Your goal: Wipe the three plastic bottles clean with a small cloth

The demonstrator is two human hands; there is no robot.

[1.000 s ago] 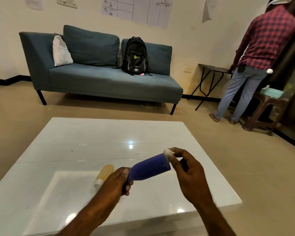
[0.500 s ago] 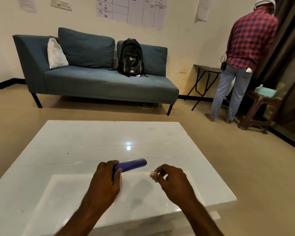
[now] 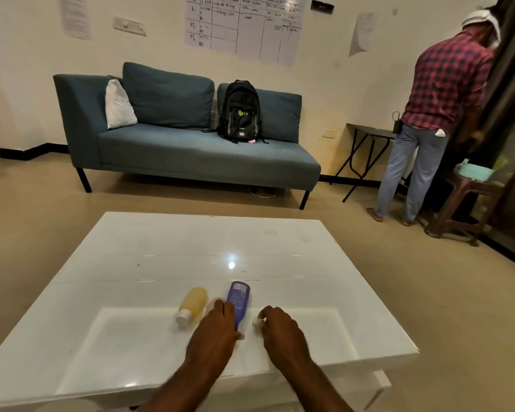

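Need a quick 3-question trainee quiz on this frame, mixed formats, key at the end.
1. True or false: the blue bottle stands upright on the table.
2. Which hand holds the cloth? A) left hand B) right hand C) neither
3. Fill in: the yellow bottle lies with its white cap toward the ____.

Key: 1. False, it lies flat. 2. B. 3. Camera wearer. A pinkish bottle shows between the yellow and blue ones, mostly hidden by the left hand.

Both forearms are bare, with no sleeves in view. The left hand [image 3: 217, 328] and right hand [image 3: 281, 330] wear no gloves, rings or watch.
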